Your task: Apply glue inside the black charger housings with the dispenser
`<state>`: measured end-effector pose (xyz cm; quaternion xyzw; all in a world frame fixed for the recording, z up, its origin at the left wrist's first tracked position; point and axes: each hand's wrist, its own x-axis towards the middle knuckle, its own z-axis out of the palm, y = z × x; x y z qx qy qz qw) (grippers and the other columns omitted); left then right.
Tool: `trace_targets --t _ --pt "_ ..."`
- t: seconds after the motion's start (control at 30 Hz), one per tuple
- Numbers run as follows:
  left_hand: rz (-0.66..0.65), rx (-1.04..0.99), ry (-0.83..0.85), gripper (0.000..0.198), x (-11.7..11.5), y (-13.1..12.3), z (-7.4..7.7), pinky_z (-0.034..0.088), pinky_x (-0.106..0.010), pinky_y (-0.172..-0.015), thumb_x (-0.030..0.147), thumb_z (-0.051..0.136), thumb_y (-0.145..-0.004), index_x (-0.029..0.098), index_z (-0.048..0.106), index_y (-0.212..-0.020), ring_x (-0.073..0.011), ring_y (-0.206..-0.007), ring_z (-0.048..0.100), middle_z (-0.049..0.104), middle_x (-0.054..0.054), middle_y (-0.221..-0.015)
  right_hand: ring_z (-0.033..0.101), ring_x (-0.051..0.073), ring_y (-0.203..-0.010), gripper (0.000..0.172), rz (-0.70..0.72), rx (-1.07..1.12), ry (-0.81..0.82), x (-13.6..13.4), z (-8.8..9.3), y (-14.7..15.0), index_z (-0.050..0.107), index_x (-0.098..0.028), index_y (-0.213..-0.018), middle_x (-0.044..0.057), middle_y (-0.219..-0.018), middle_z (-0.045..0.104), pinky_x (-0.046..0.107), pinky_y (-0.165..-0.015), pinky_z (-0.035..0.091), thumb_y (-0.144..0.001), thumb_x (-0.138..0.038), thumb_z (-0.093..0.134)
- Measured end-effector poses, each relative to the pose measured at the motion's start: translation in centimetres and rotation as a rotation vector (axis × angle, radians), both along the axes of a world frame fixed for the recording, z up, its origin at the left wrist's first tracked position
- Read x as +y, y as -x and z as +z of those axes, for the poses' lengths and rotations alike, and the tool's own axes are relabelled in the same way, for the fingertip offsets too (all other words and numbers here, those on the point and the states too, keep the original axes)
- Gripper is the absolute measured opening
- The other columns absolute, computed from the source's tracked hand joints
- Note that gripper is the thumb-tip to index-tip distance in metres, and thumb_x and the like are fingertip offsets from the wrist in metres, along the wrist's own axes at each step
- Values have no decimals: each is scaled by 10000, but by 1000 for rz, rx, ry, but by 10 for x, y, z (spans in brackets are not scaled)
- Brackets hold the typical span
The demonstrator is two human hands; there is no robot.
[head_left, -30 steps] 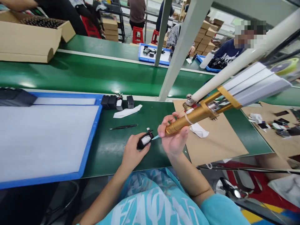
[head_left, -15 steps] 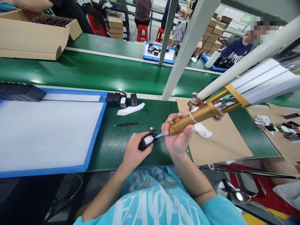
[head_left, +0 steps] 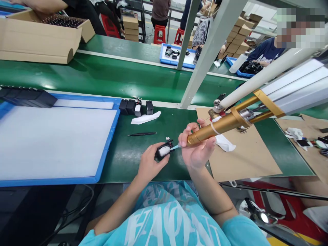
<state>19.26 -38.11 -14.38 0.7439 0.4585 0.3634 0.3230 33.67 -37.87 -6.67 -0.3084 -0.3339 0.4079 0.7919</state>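
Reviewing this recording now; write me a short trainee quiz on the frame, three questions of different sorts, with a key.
1. What is in the grasp of the person's right hand?
a) a red stool
b) a gold tube
c) a cardboard box

2. True or false: the tweezers lie on the green bench.

3. Fill in: the person's ____ holds the small black case, toward which the tube's pale blue tip points.

Key: 1 b; 2 true; 3 left hand.
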Motion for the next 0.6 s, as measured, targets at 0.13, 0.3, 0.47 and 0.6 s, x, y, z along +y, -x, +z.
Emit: trace_targets --t 0.13,0.3,0.47,0.6 --pt "4 23 70 341 1 -4 0 522 -293 -735 277 651 -801 223 573 -1129 -183 -822 664 706 -27 -1011 471 71 -437 465 5 -3 13 2 2 5 512 -292 -1061 -28 -838 556 266 -456 391 -782 -664 506" --pt "-26 25 52 342 1 -10 5 521 -284 -750 264 671 -789 228 584 -1118 -180 -835 669 709 -12 -998 457 72 -433 495 15 -22 35 4 3 10 487 -303 -1064 -27 -845 547 271 -448 398 -768 -700 485" --pt "-64 -55 7 338 1 -16 7 523 -283 -773 239 675 -782 222 591 -1109 -180 -866 671 709 -20 -1009 465 66 -429 487 37 -8 6 5 4 13 490 -294 -1051 -29 -850 548 263 -435 378 -762 -685 508" --pt "-64 -96 -9 346 1 -17 7 528 -289 -776 275 673 -793 220 585 -1123 -181 -869 674 708 -28 -1023 471 59 -430 425 50 4 -7 4 5 13 471 -275 -911 -40 -840 536 260 -447 389 -764 -669 530"
